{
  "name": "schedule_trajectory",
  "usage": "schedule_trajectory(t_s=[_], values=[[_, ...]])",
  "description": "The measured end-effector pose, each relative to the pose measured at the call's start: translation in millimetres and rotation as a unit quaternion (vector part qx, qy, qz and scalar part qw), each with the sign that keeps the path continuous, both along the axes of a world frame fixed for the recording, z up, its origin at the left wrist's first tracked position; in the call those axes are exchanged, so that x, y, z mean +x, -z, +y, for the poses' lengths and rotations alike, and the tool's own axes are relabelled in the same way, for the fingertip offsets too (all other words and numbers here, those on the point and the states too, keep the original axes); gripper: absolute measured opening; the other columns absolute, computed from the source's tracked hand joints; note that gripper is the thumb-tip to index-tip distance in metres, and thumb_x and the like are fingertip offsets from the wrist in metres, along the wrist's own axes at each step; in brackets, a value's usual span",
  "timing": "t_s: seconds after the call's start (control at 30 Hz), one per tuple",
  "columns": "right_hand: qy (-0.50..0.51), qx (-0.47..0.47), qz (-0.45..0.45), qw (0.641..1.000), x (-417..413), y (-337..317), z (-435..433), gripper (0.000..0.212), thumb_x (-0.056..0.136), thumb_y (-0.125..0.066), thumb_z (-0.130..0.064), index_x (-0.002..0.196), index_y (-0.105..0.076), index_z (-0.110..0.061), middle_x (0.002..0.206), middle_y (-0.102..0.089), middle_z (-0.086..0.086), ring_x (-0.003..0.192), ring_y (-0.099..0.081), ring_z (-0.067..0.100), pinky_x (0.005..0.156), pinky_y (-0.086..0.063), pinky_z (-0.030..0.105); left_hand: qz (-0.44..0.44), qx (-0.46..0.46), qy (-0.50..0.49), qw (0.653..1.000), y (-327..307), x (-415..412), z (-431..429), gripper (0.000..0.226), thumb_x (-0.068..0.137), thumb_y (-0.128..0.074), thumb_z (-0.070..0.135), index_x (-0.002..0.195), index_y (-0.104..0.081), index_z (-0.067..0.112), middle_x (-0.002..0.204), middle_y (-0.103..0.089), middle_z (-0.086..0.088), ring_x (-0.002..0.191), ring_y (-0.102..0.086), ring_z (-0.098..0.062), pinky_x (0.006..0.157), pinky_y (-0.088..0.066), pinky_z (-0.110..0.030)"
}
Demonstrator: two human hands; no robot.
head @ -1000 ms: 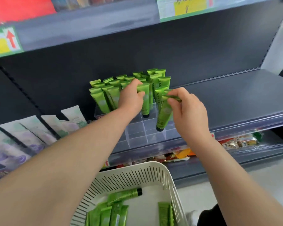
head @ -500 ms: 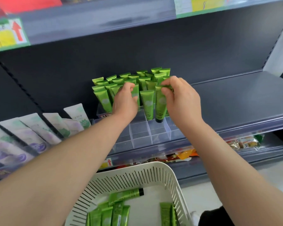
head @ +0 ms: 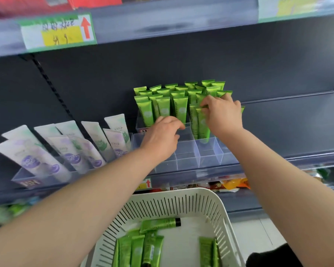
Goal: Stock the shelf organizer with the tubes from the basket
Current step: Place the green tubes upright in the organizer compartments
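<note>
A clear shelf organizer (head: 187, 158) stands on the dark shelf, its back rows filled with upright green tubes (head: 162, 105) and its front compartments bare. My right hand (head: 224, 114) pinches the top of one green tube (head: 203, 126) that stands cap down in a compartment on the right side. My left hand (head: 162, 135) hovers over the organizer's left middle with loosely curled fingers and holds nothing. Below, a white slotted basket (head: 181, 201) holds several more green tubes (head: 137, 249) lying flat.
Several white and purple tubes (head: 66, 151) lean in a tray to the left of the organizer. A price label with a red arrow (head: 58, 31) hangs on the shelf above. Bare shelf (head: 287, 122) lies to the right. Snack packs (head: 233, 184) sit on the shelf below.
My left hand has let go of its tube, which now stands in the organizer, and drawn back. My right hand has lowered its tube into a compartment.
</note>
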State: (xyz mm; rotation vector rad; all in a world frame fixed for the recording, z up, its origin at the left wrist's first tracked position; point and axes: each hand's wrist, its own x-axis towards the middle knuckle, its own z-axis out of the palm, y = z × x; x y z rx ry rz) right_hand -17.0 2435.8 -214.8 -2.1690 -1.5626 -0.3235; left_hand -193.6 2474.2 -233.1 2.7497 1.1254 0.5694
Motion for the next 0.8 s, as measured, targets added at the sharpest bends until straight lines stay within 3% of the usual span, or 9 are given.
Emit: schedule_trajectory(t_s=[0.23,0.37,0.53,0.7,0.8], values=[[-0.004,-0.007,-0.008,1.000,-2.5,-0.5,-7.4,0.027,0.092,-0.056,-0.014,0.116,-0.059,-0.024,0.110,-0.066,0.000,0.112,-0.043,0.029,0.082,-0.030,0.039,0.039,0.041,0.034,0.998,-2.0,-9.0,-11.2,0.034,0.094,-0.055,0.008,0.126,-0.061,0.019,0.138,-0.051,0.001,0.126,-0.039,-0.022,0.097,-0.042,-0.044],[-0.032,0.077,-0.028,0.996,-17.4,0.7,-23.6,0.027,0.094,-0.052,-0.016,0.121,-0.058,-0.020,0.112,-0.064,0.005,0.113,-0.045,0.033,0.082,-0.033,0.042,-0.003,0.048,0.051,0.998,3.5,-16.9,-23.6,0.032,0.092,-0.057,0.005,0.121,-0.064,0.016,0.133,-0.055,-0.001,0.123,-0.044,-0.024,0.097,-0.042,-0.045],[-0.072,0.161,-0.023,0.984,-51.9,37.6,-58.0,0.022,0.088,-0.056,-0.012,0.108,-0.064,-0.017,0.100,-0.066,0.003,0.101,-0.053,0.033,0.072,-0.036,0.041,-0.051,0.032,0.058,0.996,32.9,-42.7,-50.1,0.030,0.087,-0.059,-0.002,0.112,-0.068,0.012,0.122,-0.062,-0.004,0.117,-0.051,-0.025,0.094,-0.046,-0.043],[-0.123,0.094,-0.006,0.988,-93.5,108.3,-92.4,0.023,0.082,-0.065,-0.007,0.102,-0.066,-0.019,0.093,-0.066,0.000,0.093,-0.055,0.031,0.069,-0.037,0.038,-0.034,0.014,0.056,0.998,89.0,-85.6,-75.8,0.028,0.082,-0.063,-0.004,0.104,-0.070,0.011,0.110,-0.067,-0.003,0.105,-0.058,-0.026,0.087,-0.051,-0.043],[-0.145,-0.012,0.031,0.989,-114.0,149.4,-106.3,0.023,0.081,-0.066,-0.008,0.101,-0.067,-0.020,0.094,-0.067,0.000,0.093,-0.057,0.031,0.072,-0.042,0.040,0.026,-0.054,0.002,0.998,124.6,-113.4,-86.8,0.028,0.086,-0.060,0.001,0.109,-0.069,0.015,0.115,-0.065,0.001,0.111,-0.053,-0.021,0.096,-0.046,-0.042]])
